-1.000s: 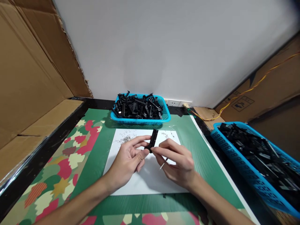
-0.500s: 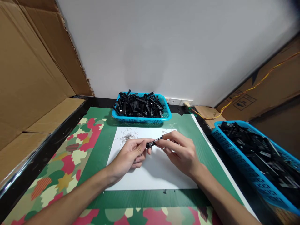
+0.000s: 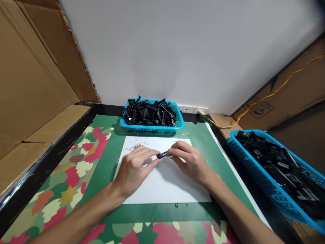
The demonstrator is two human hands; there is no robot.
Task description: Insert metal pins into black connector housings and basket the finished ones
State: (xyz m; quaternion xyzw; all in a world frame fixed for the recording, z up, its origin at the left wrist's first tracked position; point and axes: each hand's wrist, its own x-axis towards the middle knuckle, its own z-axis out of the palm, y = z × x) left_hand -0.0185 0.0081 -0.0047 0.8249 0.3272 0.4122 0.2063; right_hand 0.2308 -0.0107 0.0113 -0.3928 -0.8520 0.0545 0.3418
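A small black plastic part (image 3: 162,155) is held between my two hands above a white sheet (image 3: 167,186). My left hand (image 3: 135,167) pinches its left end between thumb and fingertips. At its right end, the fingers of my right hand (image 3: 189,159) are closed on it. Fingertips cover both ends, and the part's finer shape is too small to make out. Small thin metal pieces (image 3: 133,147) lie loosely heaped on the sheet behind my left hand. A few more (image 3: 179,141) lie near the sheet's far right corner.
A blue basket (image 3: 152,128) full of black plastic parts stands behind the sheet. Another blue basket (image 3: 264,189) of black parts is on the right. Tiny black bits (image 3: 176,205) lie before the sheet. Cardboard (image 3: 33,67) walls the left side; a yellow-red cable (image 3: 241,117) runs to a wall socket.
My left hand has turned, its fingers now stretched to a pinch on the part's left end. The right fingers have drawn closer along the part, which shows shorter between the hands.
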